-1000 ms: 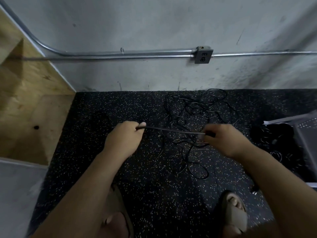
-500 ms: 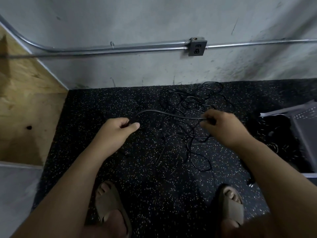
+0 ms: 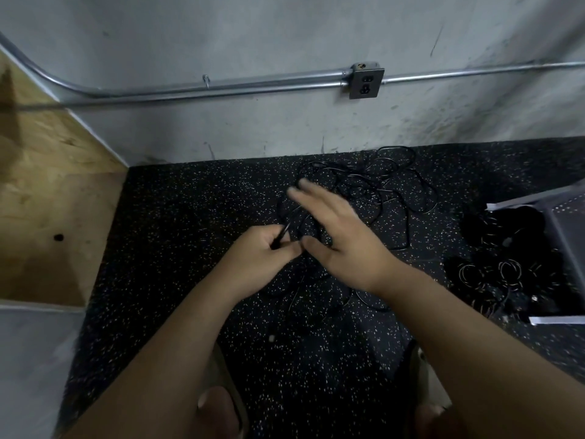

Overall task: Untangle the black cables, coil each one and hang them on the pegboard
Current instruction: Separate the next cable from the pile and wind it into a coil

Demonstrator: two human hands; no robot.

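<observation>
Step in hand, by my read: starting a coil. Left hand (image 3: 269,253) grips one cable end (image 3: 284,232). Right hand (image 3: 338,236) is released, fingers straight, just above it.

Black cables (image 3: 373,188) lie tangled on the floor by the wall edge. Next: the right hand needs to catch the slack. The tangle may snag.

Pegboard (image 3: 569,223) lies at the floor's right edge.

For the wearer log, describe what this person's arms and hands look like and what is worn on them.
The left forearm and right forearm are bare up to the frame edge: no sleeves show. The left hand and right hand wear no gloves; no watch, wristband or ring is visible, though the right hand's fingers are motion-blurred.
</observation>
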